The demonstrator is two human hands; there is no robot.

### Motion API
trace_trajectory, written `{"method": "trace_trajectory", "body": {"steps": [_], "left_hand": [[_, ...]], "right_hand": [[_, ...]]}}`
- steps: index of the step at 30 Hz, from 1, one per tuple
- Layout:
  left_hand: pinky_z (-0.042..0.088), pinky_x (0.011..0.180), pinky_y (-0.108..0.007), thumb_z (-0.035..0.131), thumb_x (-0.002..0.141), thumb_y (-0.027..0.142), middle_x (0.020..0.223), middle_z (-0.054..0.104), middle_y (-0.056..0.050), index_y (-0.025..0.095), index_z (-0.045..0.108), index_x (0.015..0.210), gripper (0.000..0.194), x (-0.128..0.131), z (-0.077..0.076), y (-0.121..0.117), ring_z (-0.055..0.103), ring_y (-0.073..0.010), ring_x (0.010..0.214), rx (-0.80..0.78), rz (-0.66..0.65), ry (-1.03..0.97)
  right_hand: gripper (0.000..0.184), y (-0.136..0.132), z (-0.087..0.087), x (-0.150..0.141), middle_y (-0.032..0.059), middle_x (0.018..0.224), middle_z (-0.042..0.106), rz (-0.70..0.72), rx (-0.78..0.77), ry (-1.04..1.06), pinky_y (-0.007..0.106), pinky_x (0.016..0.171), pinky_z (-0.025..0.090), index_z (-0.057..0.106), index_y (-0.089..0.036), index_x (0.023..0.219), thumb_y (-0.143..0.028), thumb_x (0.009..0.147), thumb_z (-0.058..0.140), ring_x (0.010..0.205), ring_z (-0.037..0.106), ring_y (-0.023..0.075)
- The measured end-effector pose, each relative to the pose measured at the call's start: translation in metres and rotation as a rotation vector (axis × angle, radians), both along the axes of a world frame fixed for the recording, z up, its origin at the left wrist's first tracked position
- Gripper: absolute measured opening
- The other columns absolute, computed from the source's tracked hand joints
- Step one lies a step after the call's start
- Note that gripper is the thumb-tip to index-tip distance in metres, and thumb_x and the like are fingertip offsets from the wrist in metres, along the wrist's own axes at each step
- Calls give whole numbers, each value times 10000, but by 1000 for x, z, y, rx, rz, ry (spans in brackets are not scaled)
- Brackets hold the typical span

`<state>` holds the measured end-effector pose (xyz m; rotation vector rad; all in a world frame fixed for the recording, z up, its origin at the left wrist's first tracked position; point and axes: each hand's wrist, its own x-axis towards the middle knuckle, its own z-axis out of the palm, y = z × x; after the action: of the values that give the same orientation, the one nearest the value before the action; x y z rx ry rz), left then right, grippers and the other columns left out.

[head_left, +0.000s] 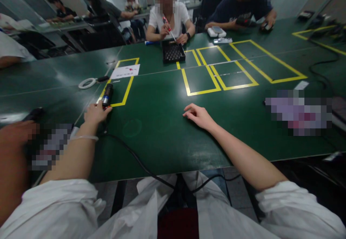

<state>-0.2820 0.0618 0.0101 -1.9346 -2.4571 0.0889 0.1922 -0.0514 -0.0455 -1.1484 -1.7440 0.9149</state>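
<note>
My left hand (96,114) reaches forward on the green table (162,131), fingertips touching the near end of a dark cylindrical electric screwdriver (107,95) that lies on a yellow tape line. The fingers are curled around its end, though the grip is not clearly seen. A black cable (135,156) runs from near that hand back over the table edge. My right hand (198,116) rests on the bare table surface, fingers loosely curled and apart, holding nothing.
Yellow tape rectangles (216,73) mark the table. A white tape roll (86,83) and a paper sheet (125,71) lie beyond the screwdriver. Across the table a person works with a red-handled tool over a black tray (173,52); another person sits at the far right.
</note>
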Motion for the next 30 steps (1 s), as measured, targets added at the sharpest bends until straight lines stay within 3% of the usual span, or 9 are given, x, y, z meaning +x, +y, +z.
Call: {"method": "trace_trajectory", "body": {"steps": [6,9,16,21,24,26,30], "left_hand": [[382,842,-354,496,910,541,1337,474,-215,106,454,1380,642,-1,1,-8,479,-321,1099,90,-66,156],[391,779,-328,501,906,522,1220,564,-193,93,458,1337,610,4,-1,-12,544,-288,994,113,-24,182],[405,789,-386,340,979,450,1073,615,-170,38,489,1254,518,8,-6,-14,558,-296,927,144,11,173],[420,781,-389,349,973,421,1062,627,-175,32,558,1189,491,12,5,-10,562,-288,932,153,64,117],[439,822,-415,389,975,407,1076,642,-170,34,572,1192,468,44,14,-13,578,-268,935,317,12,-18],[454,863,-396,442,968,385,1020,662,-125,55,583,1186,420,82,16,-21,590,-211,896,360,-112,-275],[509,768,-302,468,961,397,907,644,-83,68,611,1180,420,170,8,-49,606,-139,766,24,-450,-997]], "right_hand": [[173,0,0,0,42,913,774,13,-5,-8,297,786,531,596,-198,1045,-213,882,542,803,722,161],[173,0,0,0,43,911,775,12,-9,-5,295,789,531,597,-196,1047,-214,884,543,816,726,162],[154,0,2,-1,46,901,774,-2,-21,-17,306,782,526,603,-195,1028,-233,889,549,794,719,167],[156,0,3,-2,42,900,770,0,-34,-15,300,778,518,601,-193,1029,-234,889,546,773,706,158],[159,0,3,-2,43,889,765,5,-27,-33,288,754,504,605,-186,1029,-234,890,543,759,691,155],[163,0,4,-3,44,886,759,17,-14,-43,280,736,492,608,-182,1027,-232,885,547,748,675,152],[183,-1,3,-3,37,883,738,58,1,-27,271,715,478,611,-180,1038,-252,875,571,738,645,144]]}}
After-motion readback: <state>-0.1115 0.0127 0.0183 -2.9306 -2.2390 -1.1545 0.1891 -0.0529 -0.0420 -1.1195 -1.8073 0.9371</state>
